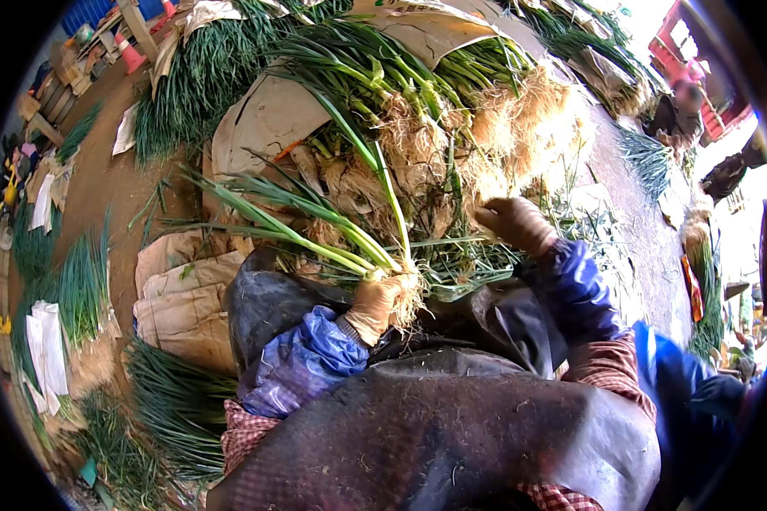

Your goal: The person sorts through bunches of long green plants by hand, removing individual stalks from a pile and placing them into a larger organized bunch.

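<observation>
My left hand (373, 308), in a tan glove, is closed around several green onions (332, 228) at their root ends, above my lap. Their long green leaves fan up and to the left, and pale roots hang beside the glove. My right hand (520, 225), gloved too, is raised over loose leaf scraps (477, 260) at the near right of a big heap of green onions (426, 94). Its fingers reach left, a little bent and apart, with nothing visible in them. The heap's tangled roots (520, 119) face me.
A dark apron (452, 426) covers my lap. Folded brown paper sacks (187, 294) lie at the left, with bundled green onions (179, 409) below them. More bundles (204, 77) lie at the far left. A person in blue (682, 383) is close on the right; another person (683, 115) is farther back.
</observation>
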Action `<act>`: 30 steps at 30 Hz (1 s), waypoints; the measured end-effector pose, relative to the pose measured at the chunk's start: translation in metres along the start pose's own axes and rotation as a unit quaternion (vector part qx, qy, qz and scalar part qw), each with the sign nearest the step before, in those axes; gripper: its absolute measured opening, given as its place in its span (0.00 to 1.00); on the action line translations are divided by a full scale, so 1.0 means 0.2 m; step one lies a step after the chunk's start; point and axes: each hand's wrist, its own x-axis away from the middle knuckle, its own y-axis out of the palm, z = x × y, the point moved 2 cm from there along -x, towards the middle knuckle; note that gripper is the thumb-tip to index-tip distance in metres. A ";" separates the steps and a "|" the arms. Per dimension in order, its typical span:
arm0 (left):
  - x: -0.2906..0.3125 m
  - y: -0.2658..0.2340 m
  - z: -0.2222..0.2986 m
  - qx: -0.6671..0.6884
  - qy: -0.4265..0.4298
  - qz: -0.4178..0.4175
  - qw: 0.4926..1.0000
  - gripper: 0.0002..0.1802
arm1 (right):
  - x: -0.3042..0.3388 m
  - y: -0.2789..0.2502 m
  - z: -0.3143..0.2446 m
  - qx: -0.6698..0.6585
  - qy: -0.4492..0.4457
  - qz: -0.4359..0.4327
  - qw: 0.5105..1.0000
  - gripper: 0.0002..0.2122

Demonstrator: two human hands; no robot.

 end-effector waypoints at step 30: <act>-0.06 -0.12 0.08 0.057 0.054 0.095 0.992 0.08 | 0.29 -0.51 -0.68 -0.348 -0.221 0.494 0.766 0.09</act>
